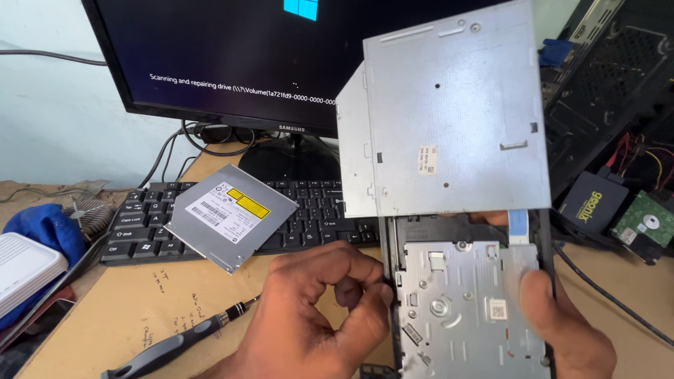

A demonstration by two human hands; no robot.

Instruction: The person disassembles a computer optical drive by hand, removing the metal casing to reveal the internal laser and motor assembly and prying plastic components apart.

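A: What are your hands doing?

B: Your right hand [562,330] grips the right edge of the opened optical drive [467,309], its metal cover [449,105] lifted above. Your left hand [316,316], fingers curled, pinches the drive's left edge.

A: And nearby?

B: A second drive [230,214] lies on the keyboard [309,217]; a screwdriver [175,344] rests on the table [140,295].

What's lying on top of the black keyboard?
A flat silver drive with white and yellow labels lies tilted across the keyboard, covering the keys beneath it; those cannot be seen.
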